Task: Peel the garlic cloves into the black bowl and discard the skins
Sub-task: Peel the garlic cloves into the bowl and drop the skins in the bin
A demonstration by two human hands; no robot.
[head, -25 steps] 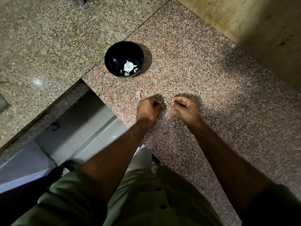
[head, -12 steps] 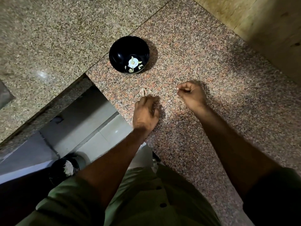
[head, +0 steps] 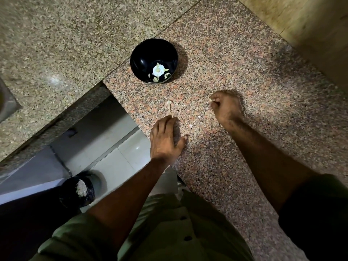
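Right hand (head: 227, 108) curled, fingers pinched on a clove (head: 210, 99): small, light, firm, probably slippery once bare; best held at the ends; left hand (head: 164, 137) flat on surface (head: 263, 81), fingers relaxed, skins (head: 168, 106) just beyond them; bowl (head: 143, 57) farther ahead.

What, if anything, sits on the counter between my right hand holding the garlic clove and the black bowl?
Nothing visible does. The right hand pinches a garlic clove, and only bare granite counter lies between it and the black bowl. The loose skin lies off that line, nearer the left hand.
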